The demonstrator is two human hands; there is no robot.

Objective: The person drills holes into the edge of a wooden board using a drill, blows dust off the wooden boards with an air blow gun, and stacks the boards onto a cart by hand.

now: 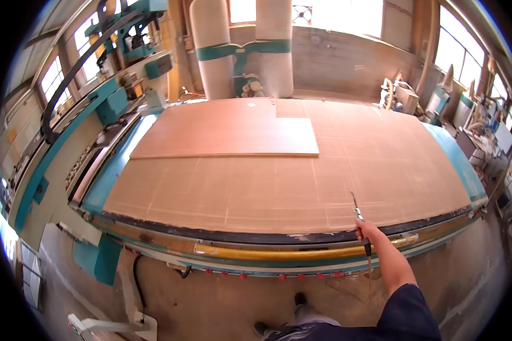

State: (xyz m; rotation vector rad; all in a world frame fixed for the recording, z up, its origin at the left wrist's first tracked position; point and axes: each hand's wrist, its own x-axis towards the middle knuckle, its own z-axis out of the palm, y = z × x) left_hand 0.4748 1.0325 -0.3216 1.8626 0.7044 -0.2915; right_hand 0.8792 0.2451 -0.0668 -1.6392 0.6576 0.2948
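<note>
Right hand (365,228), with air gun (358,213) in its grip, at the near edge of a large sheet (267,193), the sheet lying on a machine bed (454,153); panel (227,133) atop the sheet, ahead and to the left of the hand. Machine frame (65,136) well to the left, filter bags (274,62) beyond the bed's far side, assorted equipment (483,136) far ahead to the right; shoes (300,298) on the floor (210,307), nearer the wearer and left of the hand.

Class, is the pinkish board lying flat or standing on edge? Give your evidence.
Lying flat: the pinkish board shows its broad face upward, its thin front edge low along the brown sheet.
</note>
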